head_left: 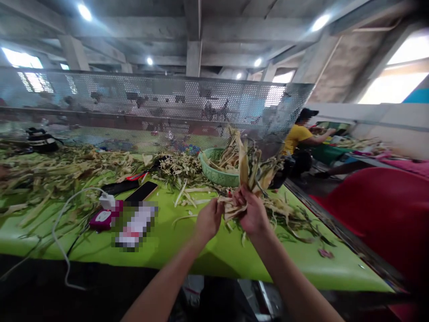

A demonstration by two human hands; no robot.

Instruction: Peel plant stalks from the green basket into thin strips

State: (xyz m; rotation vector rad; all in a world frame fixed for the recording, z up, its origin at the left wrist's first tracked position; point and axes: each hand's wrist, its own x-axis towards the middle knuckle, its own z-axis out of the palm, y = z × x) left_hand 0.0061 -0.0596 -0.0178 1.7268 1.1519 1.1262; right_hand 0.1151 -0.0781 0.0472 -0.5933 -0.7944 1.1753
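Note:
Above the near edge of the green table, my right hand [254,212] is closed around the base of a bundle of dried leaves [244,165]. The broad, pale yellow-brown blades, like corn husks, stand up out of the fist. Just left of it, my left hand [209,219] is closed, its thumb and fingers pinching the loose ends of pale strips [229,206] that run across to the right hand. Behind the bundle sits a green plastic basket [219,175] with more dried leaves in it, partly hidden by the blades.
Heaps of dried leaves [80,167] cover the table's [181,255] far side. At left lie a dark phone [142,192], a pixelated item [136,226] and a purple power strip [100,219] with a white cable. A perforated metal screen [150,107] stands behind; a person [298,134] sits at right.

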